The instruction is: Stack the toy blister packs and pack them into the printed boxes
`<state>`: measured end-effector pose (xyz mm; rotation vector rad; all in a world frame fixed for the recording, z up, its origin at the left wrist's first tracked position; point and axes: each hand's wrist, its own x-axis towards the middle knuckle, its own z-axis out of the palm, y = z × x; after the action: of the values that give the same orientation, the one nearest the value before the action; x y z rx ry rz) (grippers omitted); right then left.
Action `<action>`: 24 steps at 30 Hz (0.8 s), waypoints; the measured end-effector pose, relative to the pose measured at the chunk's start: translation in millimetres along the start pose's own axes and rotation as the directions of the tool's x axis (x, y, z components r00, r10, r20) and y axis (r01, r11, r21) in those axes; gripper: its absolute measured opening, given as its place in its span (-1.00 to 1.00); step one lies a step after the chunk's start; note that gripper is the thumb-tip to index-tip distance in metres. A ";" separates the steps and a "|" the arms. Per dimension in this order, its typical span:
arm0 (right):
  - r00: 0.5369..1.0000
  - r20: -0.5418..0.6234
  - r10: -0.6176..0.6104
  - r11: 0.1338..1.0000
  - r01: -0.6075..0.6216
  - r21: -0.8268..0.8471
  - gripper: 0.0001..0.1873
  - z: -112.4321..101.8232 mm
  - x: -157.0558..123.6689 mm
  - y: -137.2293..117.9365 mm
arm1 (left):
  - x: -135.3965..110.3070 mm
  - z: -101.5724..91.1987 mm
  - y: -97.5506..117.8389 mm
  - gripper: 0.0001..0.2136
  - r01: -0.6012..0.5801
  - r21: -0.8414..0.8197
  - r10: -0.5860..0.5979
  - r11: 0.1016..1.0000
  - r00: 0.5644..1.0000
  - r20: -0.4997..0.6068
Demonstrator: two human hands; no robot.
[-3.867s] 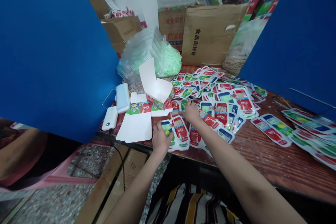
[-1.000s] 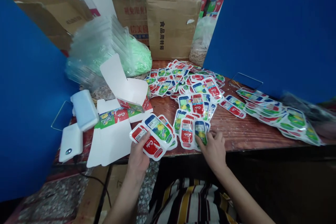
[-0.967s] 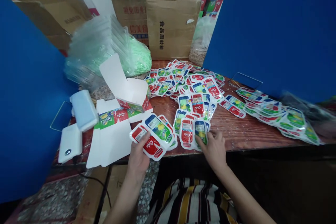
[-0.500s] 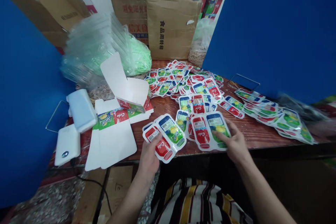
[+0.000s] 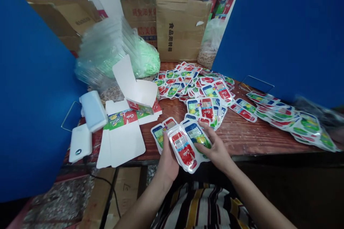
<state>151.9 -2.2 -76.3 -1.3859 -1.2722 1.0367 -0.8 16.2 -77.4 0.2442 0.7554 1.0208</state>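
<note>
Both of my hands hold one stack of flat printed packets [image 5: 185,145] over the near edge of the wooden table [image 5: 242,136]. My left hand [image 5: 168,159] grips the stack from below and on the left, fingers curled behind it. Closed on the stack's right side, my right hand [image 5: 216,152] has its thumb on the top green-and-blue packet. A red Cola packet lies on top at the front. Many more packets [image 5: 199,86] are spread across the table beyond my hands.
An open white carton [image 5: 139,93] stands left of the packets, with flat carton blanks [image 5: 122,136] beside it. Two white devices [image 5: 86,125] lie at the table's left edge. Blue panels [image 5: 32,89] stand on both sides. Cardboard boxes [image 5: 180,28] and plastic bags [image 5: 113,50] fill the back.
My hands have come together: the packets that my right hand lifted now lie on the left hand's stack, held by both hands nearer to my body.
</note>
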 end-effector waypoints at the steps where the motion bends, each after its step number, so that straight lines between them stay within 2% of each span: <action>1: 1.000 -0.001 -0.020 0.999 0.020 -0.035 -0.28 3.1 0.6 3.8 | -2.0 -1.4 0.5 -0.49 -0.029 0.004 0.029 1.000 1.000 0.001; 4: 0.998 0.031 -0.055 0.991 0.059 -0.123 -0.34 1.4 5.8 11.5 | -6.2 -9.1 1.1 -0.46 -0.069 0.039 0.072 0.997 0.995 -0.069; 5: 0.998 0.007 -0.061 0.983 0.061 -0.174 -0.35 -2.8 9.8 13.7 | -6.8 -12.4 1.9 -0.43 -0.076 0.053 0.082 0.996 0.991 -0.109; 7: 0.987 -0.135 -0.087 0.922 0.029 -0.385 -0.31 -14.3 20.8 19.4 | -7.2 -19.0 6.1 -0.44 -0.098 0.085 0.112 0.992 0.977 -0.183; 9: 0.953 -0.275 -0.130 0.752 -0.086 -0.653 -0.21 -25.2 33.2 27.3 | -7.2 -24.4 13.5 -0.47 -0.141 0.119 0.166 0.983 0.956 -0.243; 11: 0.952 -0.289 -0.103 0.570 -0.182 -0.801 -0.13 -30.5 42.7 36.5 | -7.7 -27.8 22.2 -0.49 -0.169 0.139 0.203 0.976 0.937 -0.284; 12: 0.961 -0.269 -0.063 0.528 -0.197 -0.826 -0.12 -30.8 45.5 40.9 | -8.1 -28.8 26.0 -0.49 -0.172 0.142 0.208 0.975 0.933 -0.295; 14: 0.972 -0.233 -0.014 0.541 -0.189 -0.820 -0.13 -29.1 47.9 48.2 | -9.0 -29.5 31.4 -0.53 -0.166 0.137 0.201 0.977 0.930 -0.307; 17: 0.974 -0.224 -0.027 0.660 -0.151 -0.736 -0.20 -28.9 48.8 53.7 | -8.2 -29.9 32.5 -0.54 -0.170 0.111 0.197 0.979 0.932 -0.303; 20: 0.967 -0.206 -0.149 0.727 -0.034 -0.686 -0.49 -37.0 57.2 54.7 | -4.4 -31.0 28.2 -0.51 -0.181 0.080 0.197 0.980 0.933 -0.301; 22: 0.937 -0.226 -0.266 0.684 0.019 -0.729 -0.69 -44.3 68.8 54.8 | -1.8 -30.8 24.6 -0.52 -0.194 0.074 0.208 0.978 0.930 -0.304; 24: 0.907 -0.237 -0.347 0.579 0.009 -0.815 -0.73 -49.7 82.4 55.7 | -0.2 -28.3 21.5 -0.55 -0.207 0.078 0.221 0.975 0.929 -0.298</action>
<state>218.9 74.8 -120.6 -1.9423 -1.6173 -0.0550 -34.4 23.0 -86.8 0.2134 1.0503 1.2675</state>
